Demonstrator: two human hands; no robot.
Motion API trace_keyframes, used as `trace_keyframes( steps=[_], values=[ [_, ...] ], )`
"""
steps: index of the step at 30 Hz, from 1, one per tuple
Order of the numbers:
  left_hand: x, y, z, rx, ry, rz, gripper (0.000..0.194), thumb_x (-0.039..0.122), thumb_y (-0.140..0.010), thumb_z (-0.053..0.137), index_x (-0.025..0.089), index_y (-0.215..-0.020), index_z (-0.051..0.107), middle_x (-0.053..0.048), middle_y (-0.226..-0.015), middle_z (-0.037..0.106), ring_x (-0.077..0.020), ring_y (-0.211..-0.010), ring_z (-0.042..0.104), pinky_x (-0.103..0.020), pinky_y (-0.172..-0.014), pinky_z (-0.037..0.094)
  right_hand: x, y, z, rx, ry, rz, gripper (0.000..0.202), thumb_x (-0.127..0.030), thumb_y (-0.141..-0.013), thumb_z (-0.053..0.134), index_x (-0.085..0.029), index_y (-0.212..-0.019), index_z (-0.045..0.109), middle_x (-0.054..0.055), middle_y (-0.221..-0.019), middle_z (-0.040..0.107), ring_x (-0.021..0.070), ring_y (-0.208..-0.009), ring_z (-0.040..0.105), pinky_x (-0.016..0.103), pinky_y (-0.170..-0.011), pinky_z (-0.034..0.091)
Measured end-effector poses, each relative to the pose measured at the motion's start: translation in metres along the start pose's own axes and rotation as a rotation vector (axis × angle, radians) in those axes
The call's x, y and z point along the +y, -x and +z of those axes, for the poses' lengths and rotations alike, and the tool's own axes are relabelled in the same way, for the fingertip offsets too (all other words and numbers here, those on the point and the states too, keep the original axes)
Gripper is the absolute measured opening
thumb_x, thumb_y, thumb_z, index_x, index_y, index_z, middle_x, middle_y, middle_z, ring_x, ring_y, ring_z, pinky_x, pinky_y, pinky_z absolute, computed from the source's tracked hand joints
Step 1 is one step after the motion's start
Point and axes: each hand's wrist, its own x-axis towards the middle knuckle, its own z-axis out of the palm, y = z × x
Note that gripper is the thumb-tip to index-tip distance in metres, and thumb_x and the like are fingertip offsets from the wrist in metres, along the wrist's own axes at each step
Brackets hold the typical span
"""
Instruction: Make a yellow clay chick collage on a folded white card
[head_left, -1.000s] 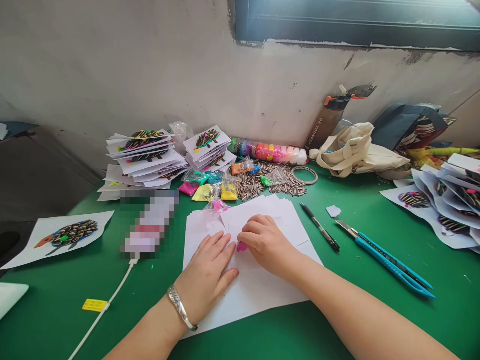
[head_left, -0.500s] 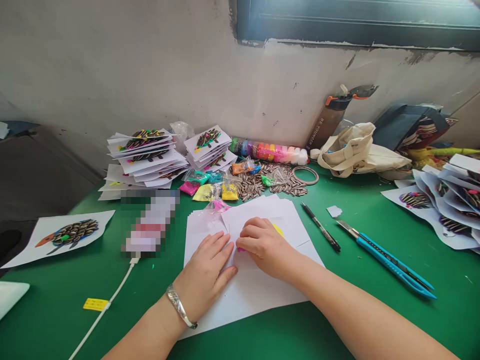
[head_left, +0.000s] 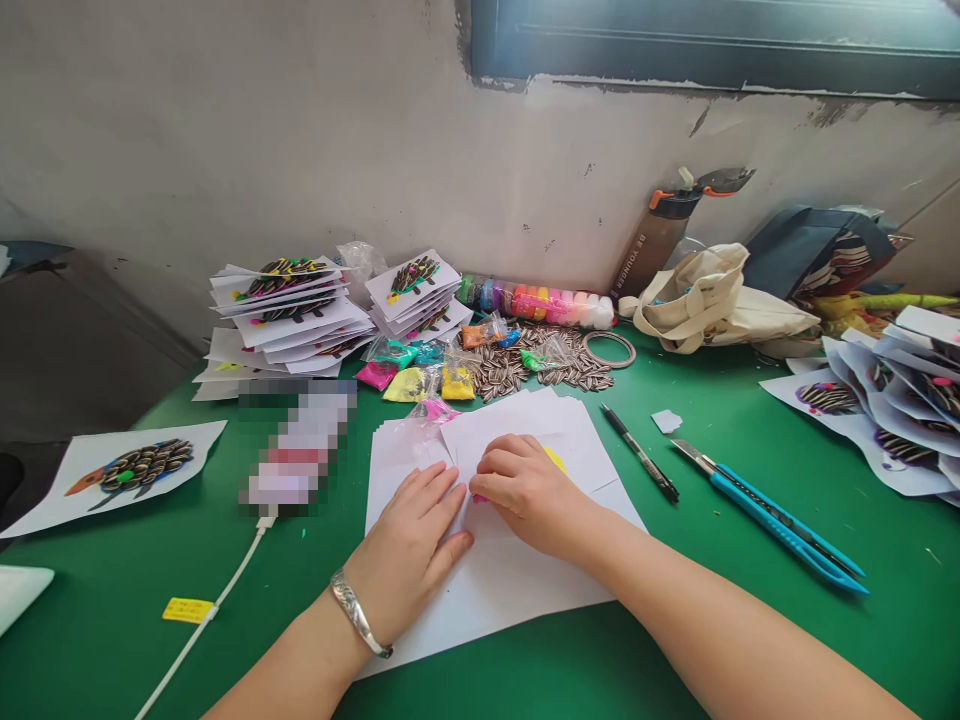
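White paper sheets [head_left: 525,600] lie stacked on the green table in front of me. My left hand [head_left: 416,530] rests flat on the left part of the top sheet, fingers stretched out. Fingers curled and drawn together, my right hand [head_left: 529,490] presses a small bit of pink clay [head_left: 480,498] against the paper, close to the left fingertips. Most of that bit is hidden under the fingers. A yellow clay patch [head_left: 555,459] shows on the sheet just behind the right hand. At the stack's back edge lies a clear bag of pink clay [head_left: 435,410].
Behind the paper are bags of coloured clay [head_left: 457,382], striped sunflower seeds [head_left: 502,370] and a tape roll [head_left: 609,349]. A pen [head_left: 640,453] and a blue utility knife [head_left: 780,520] lie right. Seed-decorated cards [head_left: 300,310] are piled back left; a white cable [head_left: 240,575] crosses the left.
The whole view has shifted very slightly. Both hands keep the same places on the paper, with the pink clay still under the right fingers.
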Motion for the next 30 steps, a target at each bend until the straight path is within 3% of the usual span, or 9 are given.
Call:
trace_keyframes(
  steps=[6,14,18,20,25,30],
  values=[
    [0.000,-0.001,0.000,-0.032,-0.033,0.010,0.040,0.030,-0.090,0.049,0.015,-0.126,0.055,-0.011,-0.135,0.052,-0.0296,-0.127,0.044,-0.051,-0.103,0.041,-0.001,0.000,-0.005,0.013,-0.033,0.021,0.020,-0.006,-0.085,0.050,-0.020,-0.089,0.064,0.004,-0.085,0.065,0.0178,-0.090,0.050,0.032,-0.075,0.035],
    [0.006,0.001,-0.003,0.055,-0.050,0.044,0.035,0.026,-0.091,0.048,0.015,-0.122,0.058,-0.011,-0.136,0.051,-0.0285,-0.132,0.037,-0.047,-0.105,0.042,0.046,0.008,-0.013,0.322,-0.117,0.390,0.019,-0.012,-0.084,0.048,-0.021,-0.083,0.065,0.003,-0.080,0.066,0.0178,-0.079,0.057,0.030,-0.070,0.043],
    [0.009,0.001,-0.003,0.041,-0.046,0.088,0.035,0.026,-0.092,0.047,0.015,-0.123,0.057,-0.011,-0.135,0.052,-0.0268,-0.129,0.042,-0.042,-0.103,0.045,0.046,0.009,-0.015,0.364,-0.118,0.431,0.020,-0.013,-0.085,0.047,-0.022,-0.086,0.064,0.003,-0.083,0.066,0.0175,-0.078,0.058,0.030,-0.069,0.043],
    [0.009,0.000,-0.003,0.027,-0.046,0.104,0.035,0.028,-0.091,0.048,0.016,-0.123,0.057,-0.011,-0.132,0.054,-0.0269,-0.126,0.045,-0.042,-0.102,0.046,0.032,0.008,-0.017,0.323,-0.100,0.383,0.020,-0.011,-0.085,0.049,-0.022,-0.086,0.065,0.003,-0.083,0.067,0.0180,-0.083,0.056,0.032,-0.075,0.040],
    [0.008,0.000,-0.004,0.000,-0.029,0.081,0.037,0.030,-0.091,0.049,0.015,-0.123,0.057,-0.010,-0.130,0.056,-0.0269,-0.125,0.047,-0.042,-0.102,0.046,-0.003,0.005,-0.020,0.021,-0.022,0.147,0.018,-0.008,-0.085,0.051,-0.021,-0.086,0.064,0.003,-0.078,0.065,0.0182,-0.084,0.050,0.033,-0.076,0.033],
    [0.007,0.000,-0.004,-0.016,-0.018,0.065,0.038,0.029,-0.090,0.049,0.014,-0.124,0.056,-0.010,-0.132,0.055,-0.0263,-0.125,0.046,-0.040,-0.102,0.046,-0.010,0.003,-0.013,-0.045,-0.041,0.111,0.015,-0.011,-0.087,0.052,-0.020,-0.087,0.064,0.003,-0.077,0.064,0.0176,-0.084,0.047,0.032,-0.074,0.032]
  ],
)
